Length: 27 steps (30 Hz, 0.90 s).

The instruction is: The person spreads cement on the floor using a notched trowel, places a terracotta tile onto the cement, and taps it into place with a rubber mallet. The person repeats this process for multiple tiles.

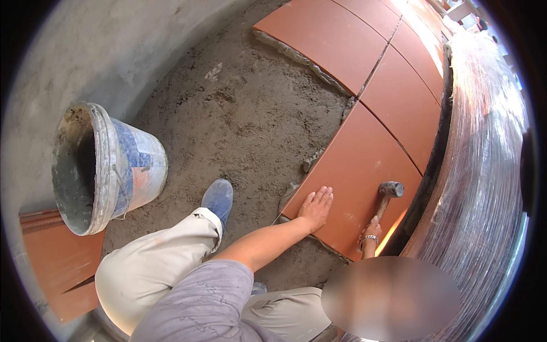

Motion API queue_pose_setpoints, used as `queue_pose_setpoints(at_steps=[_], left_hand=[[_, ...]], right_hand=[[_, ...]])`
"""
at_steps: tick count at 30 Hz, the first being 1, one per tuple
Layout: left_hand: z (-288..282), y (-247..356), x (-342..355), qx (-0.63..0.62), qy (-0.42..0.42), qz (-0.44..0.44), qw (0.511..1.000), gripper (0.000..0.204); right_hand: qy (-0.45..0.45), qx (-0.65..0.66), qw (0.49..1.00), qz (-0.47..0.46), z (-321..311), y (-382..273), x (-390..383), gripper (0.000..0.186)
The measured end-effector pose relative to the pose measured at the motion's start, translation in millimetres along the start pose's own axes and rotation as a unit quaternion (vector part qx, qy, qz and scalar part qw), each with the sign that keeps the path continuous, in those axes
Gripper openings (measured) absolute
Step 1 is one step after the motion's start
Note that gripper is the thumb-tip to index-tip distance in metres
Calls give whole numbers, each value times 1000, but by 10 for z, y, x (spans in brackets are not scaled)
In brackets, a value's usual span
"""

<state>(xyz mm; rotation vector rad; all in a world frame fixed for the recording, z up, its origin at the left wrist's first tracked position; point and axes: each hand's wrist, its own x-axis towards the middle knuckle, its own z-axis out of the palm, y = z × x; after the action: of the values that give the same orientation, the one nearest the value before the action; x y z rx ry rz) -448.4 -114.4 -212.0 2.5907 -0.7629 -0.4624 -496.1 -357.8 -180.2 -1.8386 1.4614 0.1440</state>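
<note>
My left hand (pixel 316 208) lies flat, fingers outstretched, on the near terracotta tile (pixel 347 159), close to its left edge. My right hand (pixel 369 232) grips the wooden handle of a mallet (pixel 390 189), whose dark head is over the same tile's right part, a bracelet on that wrist. The tile sits beside others (pixel 319 34) in rows with dark joints, and grey mortar shows along their left edges.
Rough grey mortar (pixel 216 114) covers the floor to the left. A stained bucket (pixel 137 165) stands by the plastered wall (pixel 74 51), near more tiles (pixel 57 262). Plastic-wrapped material (pixel 478 159) runs along the right. My blue shoe (pixel 216 199) rests on the mortar.
</note>
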Motion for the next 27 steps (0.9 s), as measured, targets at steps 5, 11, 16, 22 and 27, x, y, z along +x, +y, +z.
queue_pose_setpoints(at_steps=[5,11,16,22,27], left_hand=[[-53,11,6,-7,-31,-3,999,85],[-46,11,14,1,-27,-4,1000,85],[11,8,20,-2,-4,-3,1000,85],[13,5,18,-5,19,-4,1000,86],[-5,4,13,-11,2,-5,1000,85]], right_hand=[[1,34,999,-40,-20,-30,-60,50],[58,-90,975,-195,74,36,-42,57],[53,-122,978,-161,145,102,-7,62],[44,-122,978,-161,124,10,-64,62],[-31,32,994,-98,10,42,-279,50]])
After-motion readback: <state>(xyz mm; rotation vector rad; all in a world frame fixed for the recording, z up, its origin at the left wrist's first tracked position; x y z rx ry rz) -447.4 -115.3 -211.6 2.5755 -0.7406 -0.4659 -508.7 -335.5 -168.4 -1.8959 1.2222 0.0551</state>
